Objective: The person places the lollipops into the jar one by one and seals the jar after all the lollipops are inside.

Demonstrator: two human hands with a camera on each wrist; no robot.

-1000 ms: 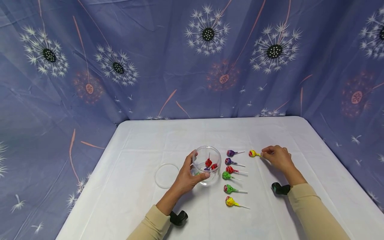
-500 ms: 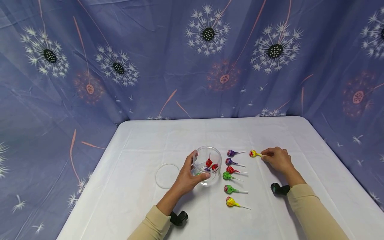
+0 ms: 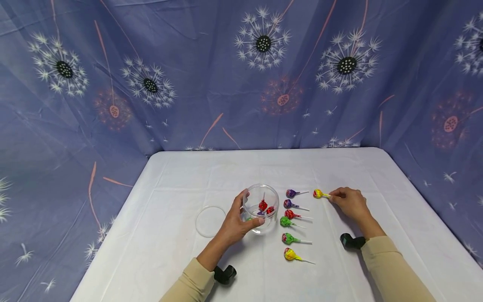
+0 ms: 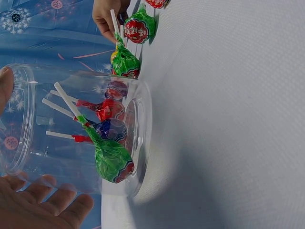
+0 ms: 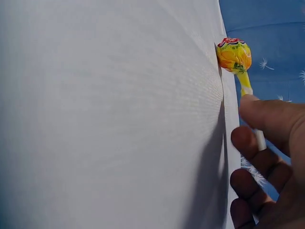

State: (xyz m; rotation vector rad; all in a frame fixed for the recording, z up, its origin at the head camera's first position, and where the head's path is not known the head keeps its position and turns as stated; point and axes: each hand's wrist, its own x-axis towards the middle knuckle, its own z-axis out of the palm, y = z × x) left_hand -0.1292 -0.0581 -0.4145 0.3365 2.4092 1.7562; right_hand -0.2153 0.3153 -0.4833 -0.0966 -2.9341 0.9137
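While left grip [image 3: 237, 222] clasps jar [image 3: 260, 208], right grip [image 3: 349, 200] pinches yellow lollipop [image 3: 318, 193], well inside table edges [image 3: 415, 201].

The light is bright and soft, and it falls from above, so the white table [image 3: 188, 176] glows and only small, pale shadows sit beside the arms. The head view is sharp but bends a little at its edges. Up close, the clear jar [image 4: 81, 129] shines with little glints, and the right hand [image 5: 271, 162] looks big and blurry.
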